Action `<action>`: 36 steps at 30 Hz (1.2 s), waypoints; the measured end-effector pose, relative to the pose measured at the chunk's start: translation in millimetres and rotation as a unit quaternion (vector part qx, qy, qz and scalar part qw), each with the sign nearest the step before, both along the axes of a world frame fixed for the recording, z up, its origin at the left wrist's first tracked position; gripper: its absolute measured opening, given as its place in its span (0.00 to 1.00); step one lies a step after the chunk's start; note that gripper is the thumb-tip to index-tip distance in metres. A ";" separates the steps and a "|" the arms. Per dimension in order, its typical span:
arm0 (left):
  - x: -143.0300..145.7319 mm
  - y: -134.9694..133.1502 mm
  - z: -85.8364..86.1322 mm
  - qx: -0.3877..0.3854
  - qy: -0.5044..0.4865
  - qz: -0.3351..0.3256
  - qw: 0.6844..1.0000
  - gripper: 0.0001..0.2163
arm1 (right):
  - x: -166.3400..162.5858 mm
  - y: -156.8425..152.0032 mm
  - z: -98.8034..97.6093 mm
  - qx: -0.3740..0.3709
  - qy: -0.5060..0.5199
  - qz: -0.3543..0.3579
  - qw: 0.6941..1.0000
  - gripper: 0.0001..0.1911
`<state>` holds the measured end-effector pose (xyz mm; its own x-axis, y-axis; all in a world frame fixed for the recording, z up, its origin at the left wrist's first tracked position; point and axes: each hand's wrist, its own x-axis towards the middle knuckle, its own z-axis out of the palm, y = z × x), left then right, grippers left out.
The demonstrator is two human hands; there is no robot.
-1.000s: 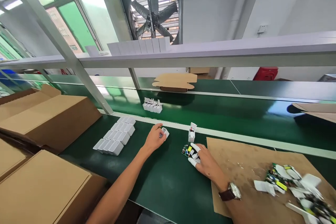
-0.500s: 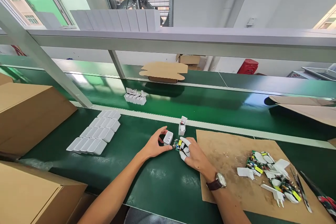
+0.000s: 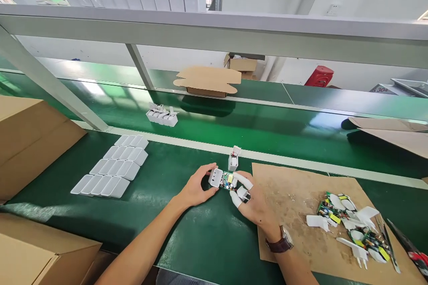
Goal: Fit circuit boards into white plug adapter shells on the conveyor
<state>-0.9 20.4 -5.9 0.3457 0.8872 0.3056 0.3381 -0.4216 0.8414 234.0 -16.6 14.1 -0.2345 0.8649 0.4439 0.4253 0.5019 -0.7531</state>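
Note:
My left hand [image 3: 197, 189] grips a small white plastic housing [image 3: 216, 178] between thumb and fingers. My right hand [image 3: 256, 205], with white finger cots on some fingertips, pinches a small green circuit board [image 3: 228, 181] with a yellow component. A white plug part [image 3: 243, 193] sits in the same hand, beside the board. The board's left end is against the housing; whether it has entered it I cannot tell. Just beyond both hands stands an upright white housing [image 3: 233, 162] with its lid up and wires showing.
Rows of white housings [image 3: 113, 167] lie to the left, near cardboard boxes [image 3: 40, 142]. On the right a brown cardboard sheet [image 3: 287, 218] carries circuit boards [image 3: 334, 209], a plug piece [image 3: 356, 249] and tweezers [image 3: 390, 249]. More white housings [image 3: 162, 117] sit on the green belt beyond.
The circuit board has turned, showing more of its component side, and its end has come against the housing. My right fingers have spread around the plug part. The camera view has tilted down.

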 end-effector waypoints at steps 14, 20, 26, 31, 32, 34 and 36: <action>6.7 0.3 0.7 0.128 0.063 0.007 0.990 0.27 | -5.3 -5.8 9.6 0.096 -0.109 0.024 0.989 0.35; 8.5 -0.8 -0.2 0.121 0.074 0.002 0.990 0.27 | -5.5 -6.5 10.5 0.081 -0.126 0.030 0.988 0.38; 8.1 -0.2 -1.1 0.125 0.056 -0.008 0.991 0.27 | -5.2 -6.1 8.6 0.081 -0.132 0.029 0.988 0.41; 8.4 0.7 -1.6 0.125 0.067 0.001 0.990 0.27 | -5.2 -6.6 8.3 0.093 -0.138 0.029 0.986 0.42; 8.4 0.7 -1.3 0.123 0.072 0.003 0.990 0.27 | -5.4 -6.8 8.9 0.089 -0.139 0.026 0.986 0.43; 8.4 0.4 -0.4 0.118 0.078 0.006 0.990 0.27 | -5.8 -7.3 10.4 0.081 -0.141 0.023 0.986 0.43; 8.4 -0.2 0.6 0.115 0.077 0.006 0.990 0.27 | -6.0 -7.6 12.1 0.076 -0.141 0.022 0.987 0.42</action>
